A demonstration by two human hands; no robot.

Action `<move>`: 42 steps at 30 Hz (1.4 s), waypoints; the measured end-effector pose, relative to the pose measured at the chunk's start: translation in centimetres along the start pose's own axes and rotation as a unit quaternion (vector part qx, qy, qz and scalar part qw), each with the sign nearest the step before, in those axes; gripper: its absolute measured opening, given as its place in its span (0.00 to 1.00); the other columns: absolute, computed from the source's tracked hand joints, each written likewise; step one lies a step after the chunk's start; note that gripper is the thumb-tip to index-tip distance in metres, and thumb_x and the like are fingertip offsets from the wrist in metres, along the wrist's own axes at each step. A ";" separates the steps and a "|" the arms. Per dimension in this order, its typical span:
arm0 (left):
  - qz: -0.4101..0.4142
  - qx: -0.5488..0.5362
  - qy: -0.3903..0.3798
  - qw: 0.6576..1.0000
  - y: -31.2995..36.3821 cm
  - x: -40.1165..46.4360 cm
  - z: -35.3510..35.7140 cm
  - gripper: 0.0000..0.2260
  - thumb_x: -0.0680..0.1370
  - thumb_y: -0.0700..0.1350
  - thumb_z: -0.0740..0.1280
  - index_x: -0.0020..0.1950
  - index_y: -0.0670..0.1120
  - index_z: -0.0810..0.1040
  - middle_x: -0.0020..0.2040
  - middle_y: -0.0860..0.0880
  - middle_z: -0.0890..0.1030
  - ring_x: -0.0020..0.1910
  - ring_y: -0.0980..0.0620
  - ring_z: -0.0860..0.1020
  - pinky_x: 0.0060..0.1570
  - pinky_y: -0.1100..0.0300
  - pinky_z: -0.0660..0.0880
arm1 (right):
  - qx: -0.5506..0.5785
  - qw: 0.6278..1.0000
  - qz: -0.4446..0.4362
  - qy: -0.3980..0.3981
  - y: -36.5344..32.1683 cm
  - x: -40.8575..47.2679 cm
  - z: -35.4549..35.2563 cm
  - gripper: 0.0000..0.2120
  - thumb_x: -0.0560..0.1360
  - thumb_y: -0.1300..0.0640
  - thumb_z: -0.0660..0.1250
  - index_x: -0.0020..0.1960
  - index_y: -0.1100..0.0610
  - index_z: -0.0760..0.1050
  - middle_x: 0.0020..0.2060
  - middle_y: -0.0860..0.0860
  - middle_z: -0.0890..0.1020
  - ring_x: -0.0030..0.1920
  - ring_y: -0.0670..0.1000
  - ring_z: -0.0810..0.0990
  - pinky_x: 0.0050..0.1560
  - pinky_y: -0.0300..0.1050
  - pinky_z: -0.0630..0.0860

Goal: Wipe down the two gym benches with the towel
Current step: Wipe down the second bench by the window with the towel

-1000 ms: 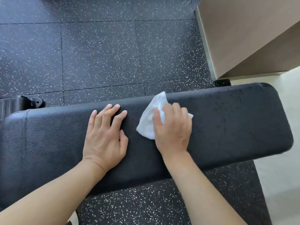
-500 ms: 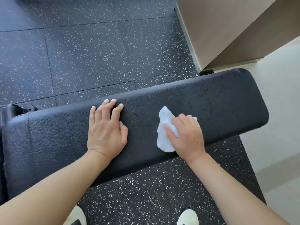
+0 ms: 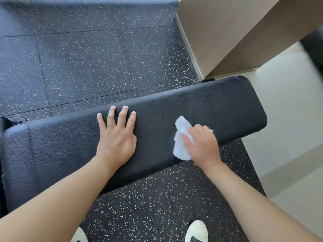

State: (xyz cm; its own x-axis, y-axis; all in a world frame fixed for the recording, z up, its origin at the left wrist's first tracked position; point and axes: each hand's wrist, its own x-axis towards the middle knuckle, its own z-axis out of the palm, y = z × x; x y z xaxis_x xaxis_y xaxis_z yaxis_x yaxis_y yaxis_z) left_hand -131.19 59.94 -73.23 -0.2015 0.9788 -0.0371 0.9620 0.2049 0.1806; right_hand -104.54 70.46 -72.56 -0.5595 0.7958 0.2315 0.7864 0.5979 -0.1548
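Down at our feet, two white shoe toes (image 3: 197, 230) peek in on the black speckled rubber floor (image 3: 87, 58). Above them, our left hand (image 3: 116, 137) lies flat on the black textured padded surface (image 3: 218, 105), fingers straight and spread, its grip holding nothing. Just right of it, our right hand (image 3: 203, 144) presses the crumpled white towel (image 3: 181, 142) onto the pad near its front edge, fingers curled over the cloth, thumb lying across it; the towel pokes out to the left of the hand. Fine droplets dot the pad toward its rounded right end. Beyond, a beige wall corner (image 3: 227, 35) meets a pale floor (image 3: 288, 102).
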 end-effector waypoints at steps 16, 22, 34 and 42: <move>0.276 0.142 -0.078 0.947 2.2 2.2 -2.0 0.27 0.76 0.40 0.51 0.71 0.34 0.75 0.71 0.33 0.75 0.68 0.30 0.75 0.65 0.33 0.74 | 0.030 0.980 -0.194 0.019 0.8 -1.9 0.7 0.14 0.81 0.50 0.64 0.43 0.58 0.76 0.37 0.55 0.74 0.37 0.57 0.70 0.39 0.52 0.68; 0.127 0.021 -0.044 0.991 7.0 7.0 -1.9 0.25 0.80 0.44 0.60 0.77 0.41 0.69 0.78 0.41 0.67 0.77 0.36 0.67 0.75 0.35 0.63 | -0.007 0.979 0.192 0.072 2.8 -1.5 0.3 0.14 0.80 0.50 0.67 0.39 0.56 0.72 0.36 0.52 0.73 0.37 0.56 0.69 0.39 0.55 0.68; -0.063 -0.058 0.054 0.995 11.6 8.8 2.2 0.28 0.78 0.49 0.56 0.79 0.46 0.69 0.79 0.44 0.68 0.79 0.41 0.65 0.80 0.38 0.55 | 0.097 0.990 -0.019 0.098 2.4 -2.4 1.5 0.12 0.80 0.49 0.67 0.43 0.54 0.70 0.36 0.51 0.71 0.37 0.53 0.67 0.37 0.51 0.68; -0.076 -0.055 0.057 0.994 11.2 9.0 2.9 0.29 0.78 0.50 0.55 0.79 0.47 0.68 0.80 0.44 0.68 0.80 0.41 0.63 0.81 0.38 0.54 | 0.079 0.976 0.184 0.081 0.2 3.4 3.0 0.14 0.80 0.45 0.65 0.40 0.52 0.69 0.36 0.49 0.70 0.38 0.53 0.68 0.39 0.52 0.65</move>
State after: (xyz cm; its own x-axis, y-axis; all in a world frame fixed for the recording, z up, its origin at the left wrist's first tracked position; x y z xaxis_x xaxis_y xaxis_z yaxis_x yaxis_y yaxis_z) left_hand -121.66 71.07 -74.38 -0.3678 0.9291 0.0381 0.8941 0.3421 0.2888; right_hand -107.10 73.57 -74.64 -0.1882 0.9415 0.2796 0.8687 0.2924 -0.3998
